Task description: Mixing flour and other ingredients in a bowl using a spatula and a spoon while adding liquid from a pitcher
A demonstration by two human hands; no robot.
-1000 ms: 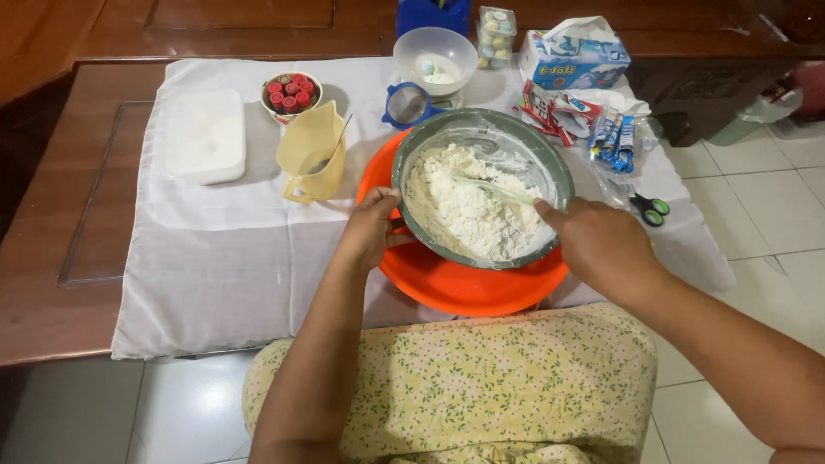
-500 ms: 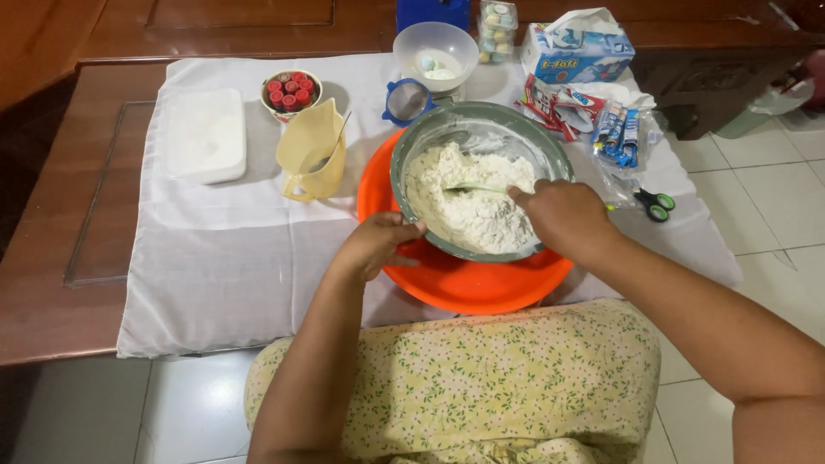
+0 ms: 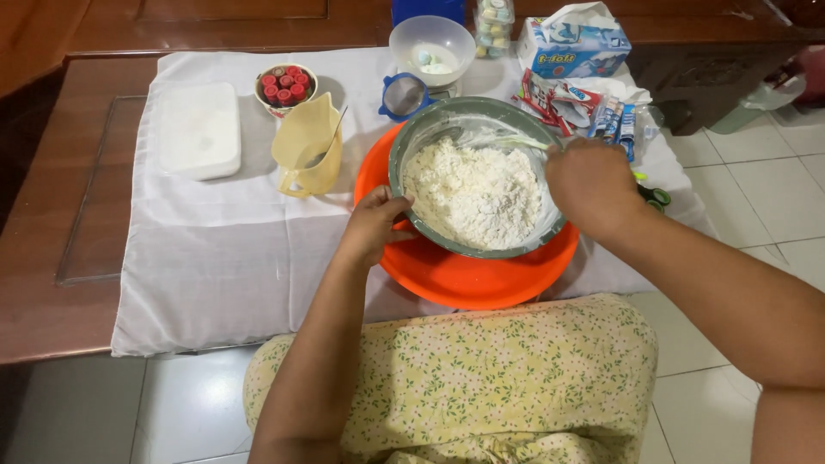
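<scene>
A grey-green mixing bowl (image 3: 430,120) full of white crumbly flour mixture (image 3: 473,193) rests on an orange plate (image 3: 464,279) on a white cloth. My left hand (image 3: 374,225) grips the bowl's near-left rim. My right hand (image 3: 593,185) is over the bowl's right rim, closed on the handle of a pale spatula (image 3: 516,143) whose end lies along the far inside wall of the bowl.
On the white cloth (image 3: 215,258): a yellow jug (image 3: 308,144) with a spoon in it, a white lidded box (image 3: 199,129), a small bowl of red pieces (image 3: 284,88), a white bowl (image 3: 431,45), a small strainer (image 3: 404,96), packets (image 3: 593,107), a tissue box (image 3: 574,41). Scissors (image 3: 655,196) lie right.
My right hand has swept the spatula from the bowl's near-right side round to the far right. My left hand shifted along the near-left rim. The view moved closer.
</scene>
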